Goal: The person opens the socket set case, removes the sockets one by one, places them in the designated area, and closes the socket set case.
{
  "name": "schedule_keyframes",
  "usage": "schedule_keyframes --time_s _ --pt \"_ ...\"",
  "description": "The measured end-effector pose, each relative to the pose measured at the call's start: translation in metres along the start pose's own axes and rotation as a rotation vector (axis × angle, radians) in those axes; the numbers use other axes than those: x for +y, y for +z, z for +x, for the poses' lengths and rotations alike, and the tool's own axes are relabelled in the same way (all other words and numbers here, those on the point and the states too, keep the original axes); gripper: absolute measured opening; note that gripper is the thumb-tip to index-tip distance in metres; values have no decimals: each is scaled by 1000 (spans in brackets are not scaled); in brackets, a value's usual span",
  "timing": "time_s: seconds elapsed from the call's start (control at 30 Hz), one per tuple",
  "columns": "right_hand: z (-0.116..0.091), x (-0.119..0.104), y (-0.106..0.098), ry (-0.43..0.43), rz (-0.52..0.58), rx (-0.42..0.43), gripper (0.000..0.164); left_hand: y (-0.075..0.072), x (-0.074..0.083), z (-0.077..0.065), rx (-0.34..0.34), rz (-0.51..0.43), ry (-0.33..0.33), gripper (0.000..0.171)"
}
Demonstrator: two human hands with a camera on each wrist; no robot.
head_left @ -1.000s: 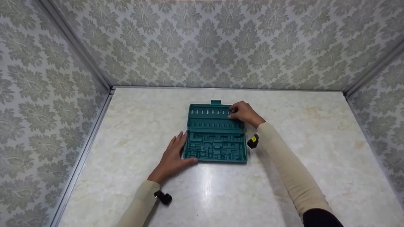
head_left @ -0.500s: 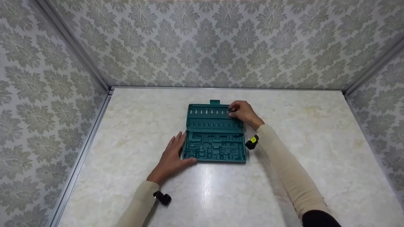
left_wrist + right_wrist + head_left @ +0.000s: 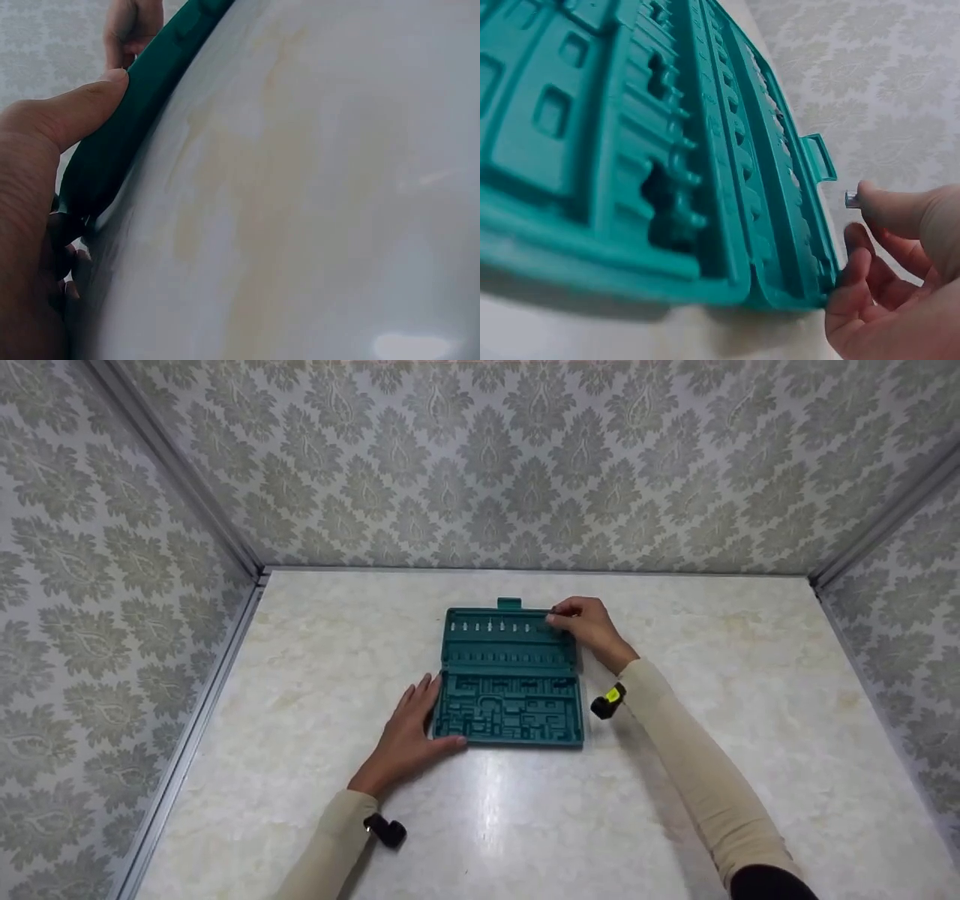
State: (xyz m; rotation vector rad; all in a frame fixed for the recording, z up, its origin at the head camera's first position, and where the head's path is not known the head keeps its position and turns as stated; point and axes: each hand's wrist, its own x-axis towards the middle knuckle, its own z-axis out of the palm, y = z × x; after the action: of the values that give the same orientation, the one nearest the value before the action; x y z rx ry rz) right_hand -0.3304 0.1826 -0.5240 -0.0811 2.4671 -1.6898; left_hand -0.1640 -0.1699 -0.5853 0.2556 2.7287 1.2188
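You pinch a small metal piece (image 3: 850, 199) in your right hand (image 3: 592, 631) at the far right corner of the green case (image 3: 510, 649).
The case lies open on the bench (image 3: 315, 675), your left hand (image 3: 409, 740) spread against its near left corner.

Green case (image 3: 510, 667), open wide, flat on table (image 3: 337, 645), near back edge. Front half (image 3: 510, 709) full of odd-shaped dents. Seven little silver pieces (image 3: 490, 626) in row near case's back edge. One more silver piece (image 3: 852, 199) pinched in right hand (image 3: 900, 251), near case's back right corner.
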Motion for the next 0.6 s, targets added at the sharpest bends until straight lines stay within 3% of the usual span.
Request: schedule_keyframes --time_s 0.23,0.6 --pt "-22 12 -14 -29 11 18 23 1 -3 -2 3 -10 16 120" --pt "-61 29 -51 1 -26 86 28 1 -4 -2 0 -8 17 120"
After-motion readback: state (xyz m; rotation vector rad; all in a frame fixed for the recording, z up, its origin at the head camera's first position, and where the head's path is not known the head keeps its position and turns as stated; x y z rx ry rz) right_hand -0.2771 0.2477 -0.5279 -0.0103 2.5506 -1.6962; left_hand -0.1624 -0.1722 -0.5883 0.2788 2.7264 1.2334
